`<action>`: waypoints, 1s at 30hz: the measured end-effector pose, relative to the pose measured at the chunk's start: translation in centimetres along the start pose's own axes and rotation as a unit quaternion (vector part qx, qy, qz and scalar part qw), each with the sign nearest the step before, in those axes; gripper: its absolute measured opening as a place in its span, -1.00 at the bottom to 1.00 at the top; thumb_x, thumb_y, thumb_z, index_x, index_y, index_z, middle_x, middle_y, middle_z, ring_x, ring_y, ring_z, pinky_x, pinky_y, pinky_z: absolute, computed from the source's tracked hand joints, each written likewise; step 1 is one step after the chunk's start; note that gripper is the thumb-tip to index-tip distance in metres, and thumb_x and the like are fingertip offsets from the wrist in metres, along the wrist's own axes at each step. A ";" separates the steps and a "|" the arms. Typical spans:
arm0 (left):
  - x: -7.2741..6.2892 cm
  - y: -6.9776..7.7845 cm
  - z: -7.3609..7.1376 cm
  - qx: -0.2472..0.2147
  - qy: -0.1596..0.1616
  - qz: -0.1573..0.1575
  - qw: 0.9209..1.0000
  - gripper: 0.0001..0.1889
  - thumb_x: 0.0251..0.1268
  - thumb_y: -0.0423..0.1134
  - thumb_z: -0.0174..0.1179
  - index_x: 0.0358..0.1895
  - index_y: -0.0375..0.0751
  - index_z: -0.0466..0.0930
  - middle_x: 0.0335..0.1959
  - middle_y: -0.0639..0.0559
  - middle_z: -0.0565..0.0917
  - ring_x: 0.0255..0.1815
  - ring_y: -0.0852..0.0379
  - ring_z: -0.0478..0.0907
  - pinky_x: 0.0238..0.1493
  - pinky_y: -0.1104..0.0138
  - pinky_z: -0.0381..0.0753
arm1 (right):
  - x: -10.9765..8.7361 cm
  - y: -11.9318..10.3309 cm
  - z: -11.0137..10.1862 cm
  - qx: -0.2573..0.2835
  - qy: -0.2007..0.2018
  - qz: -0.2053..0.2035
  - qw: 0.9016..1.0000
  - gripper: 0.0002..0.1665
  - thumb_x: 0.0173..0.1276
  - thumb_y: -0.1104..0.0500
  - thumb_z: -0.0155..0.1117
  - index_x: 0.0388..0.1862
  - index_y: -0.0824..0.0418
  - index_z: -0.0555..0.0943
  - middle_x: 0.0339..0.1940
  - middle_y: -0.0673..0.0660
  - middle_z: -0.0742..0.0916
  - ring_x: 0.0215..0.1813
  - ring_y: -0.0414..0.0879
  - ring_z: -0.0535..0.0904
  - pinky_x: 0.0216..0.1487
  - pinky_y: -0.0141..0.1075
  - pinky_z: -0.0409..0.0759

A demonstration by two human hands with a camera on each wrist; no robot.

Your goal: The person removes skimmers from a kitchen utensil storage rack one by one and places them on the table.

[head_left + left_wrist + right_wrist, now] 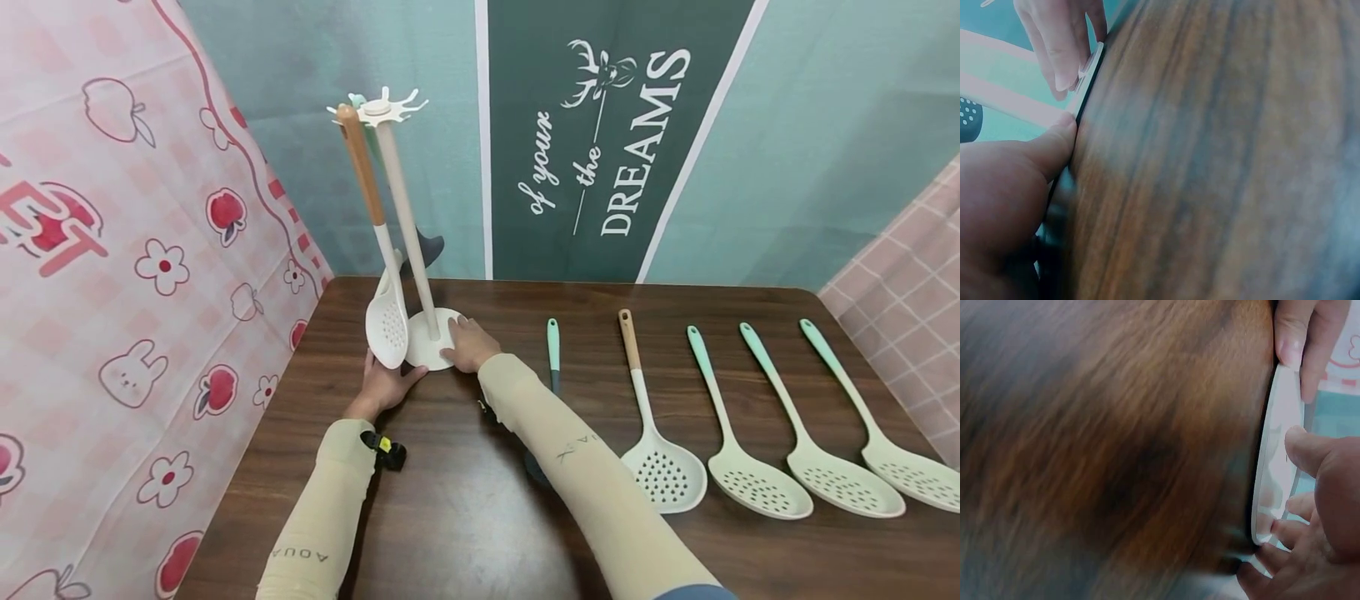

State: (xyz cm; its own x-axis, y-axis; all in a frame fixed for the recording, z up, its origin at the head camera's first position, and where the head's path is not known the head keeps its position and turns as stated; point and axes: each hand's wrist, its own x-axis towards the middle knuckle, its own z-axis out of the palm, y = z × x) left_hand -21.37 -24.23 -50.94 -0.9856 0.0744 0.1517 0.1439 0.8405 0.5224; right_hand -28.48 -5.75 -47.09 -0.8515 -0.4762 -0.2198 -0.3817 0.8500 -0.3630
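Observation:
A white utensil stand (406, 200) with a round base and a ring of hooks rises at the back left of the table. From it hang a white skimmer (387, 327) with a wooden handle and a dark-headed utensil (431, 247), mostly hidden behind the pole. My left hand (383, 385) grips the base at its front left, thumb along the rim, fingers partly hidden by the skimmer. On the right side, my right hand (472, 343) holds the same base. In the right wrist view its thumb lies over the base (1277, 456), with fingers curled at the rim.
To the right lie a wooden-handled skimmer (663, 472) and several mint-handled ones, such as this skimmer (759, 485). A dark utensil with a mint handle (553, 343) lies partly under my right arm. Curtains (375, 42) hang behind the table (450, 500) and at both sides.

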 end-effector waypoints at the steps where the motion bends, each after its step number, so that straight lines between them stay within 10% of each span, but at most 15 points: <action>1: 0.0 0.1 0.0 -0.001 -0.003 -0.003 1.000 -0.13 0.37 -0.12 0.34 0.51 -0.54 0.06 0.53 -0.50 0.13 0.59 -0.39 -0.07 0.55 -0.19 -0.20 | 0.0 -0.1 0.0 -0.002 0.000 0.007 1.000 -0.17 0.61 -0.06 0.08 0.65 0.28 0.09 0.67 0.25 0.15 0.66 0.13 0.02 0.59 -0.11 0.11; 20: -0.2 -0.6 -0.6 -0.064 0.008 -0.013 0.998 -0.11 0.32 -0.22 0.36 0.51 -0.54 0.00 0.51 -0.53 0.11 0.55 -0.44 -0.01 0.53 -0.23 -0.10 | 0.0 -1.3 0.3 -0.012 -0.011 0.050 0.999 -0.16 0.60 -0.12 0.08 0.67 0.18 0.07 0.70 0.13 0.11 0.68 0.04 -0.04 0.60 -0.09 0.09; 30: -0.6 -1.8 -4.4 -0.068 -0.018 -0.079 0.994 -0.61 0.53 -0.30 0.06 0.26 -0.49 0.50 0.25 -0.44 0.55 0.33 -0.34 0.46 0.37 -0.13 0.39 | 0.4 -1.1 0.3 -0.006 -0.014 0.062 0.998 -0.14 0.60 -0.13 0.09 0.67 0.18 0.06 0.70 0.12 0.08 0.68 0.04 -0.06 0.61 -0.09 0.06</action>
State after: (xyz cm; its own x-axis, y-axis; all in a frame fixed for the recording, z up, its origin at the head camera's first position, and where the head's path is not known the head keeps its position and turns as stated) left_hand -20.68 -28.16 -48.23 -0.9991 -0.0312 0.0290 -0.0051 0.7637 0.6456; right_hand -28.30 -6.93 -47.07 -0.8822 -0.3735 -0.2868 -0.2789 0.9051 -0.3210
